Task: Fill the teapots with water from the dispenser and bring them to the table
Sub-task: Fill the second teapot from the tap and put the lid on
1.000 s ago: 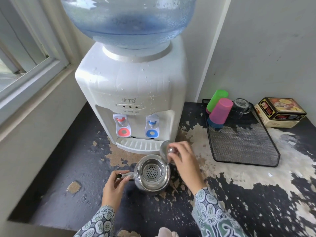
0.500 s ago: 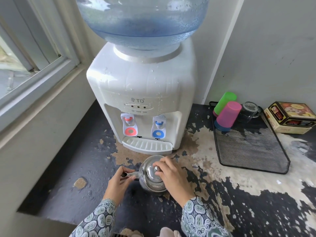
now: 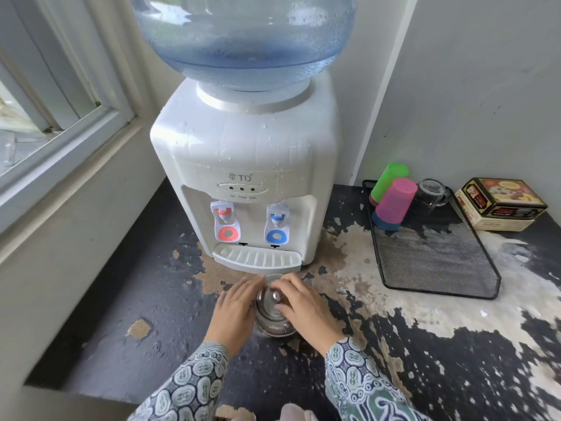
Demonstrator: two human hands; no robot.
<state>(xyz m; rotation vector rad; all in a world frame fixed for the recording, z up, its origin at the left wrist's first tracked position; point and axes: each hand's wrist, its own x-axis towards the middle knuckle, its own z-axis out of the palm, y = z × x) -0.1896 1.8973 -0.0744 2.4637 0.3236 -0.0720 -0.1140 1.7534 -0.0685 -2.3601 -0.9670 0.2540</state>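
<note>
- The dispenser [image 3: 246,189] has "TD" printed on the front with a little logo beside it, above three small indicator lights; the tiny labels under the lights are too blurry to read.
- Two taps: a red one [image 3: 225,221] on the left and a blue one [image 3: 276,224] on the right, with a white drip tray [image 3: 257,257] below. A big blue water bottle [image 3: 244,41] sits upside down on top.
- The teapot [image 3: 273,308], shiny steel with its lid on, sits on the table [image 3: 455,344] right in front of the drip tray, not under either tap.
- Left hand [image 3: 235,311] is flat against the teapot's left side, fingers loosely extended. Right hand [image 3: 303,305] cups the right side, fingertips at the lid knob. Both are touching it, but I can't tell if it's a firm grip.
- Off to the right there's a black mesh tray [image 3: 434,262] holding upside-down green [image 3: 387,180] and pink [image 3: 394,202] cups plus a glass mug [image 3: 431,194]. Just beside it sits a printed tin box [image 3: 501,205]; the writing isn't legible.
- Room-wise: a wall and window ledge [image 3: 60,177] close off the left, and the table's peeling black top has plenty of open space in front and to the right of the teapot.
</note>
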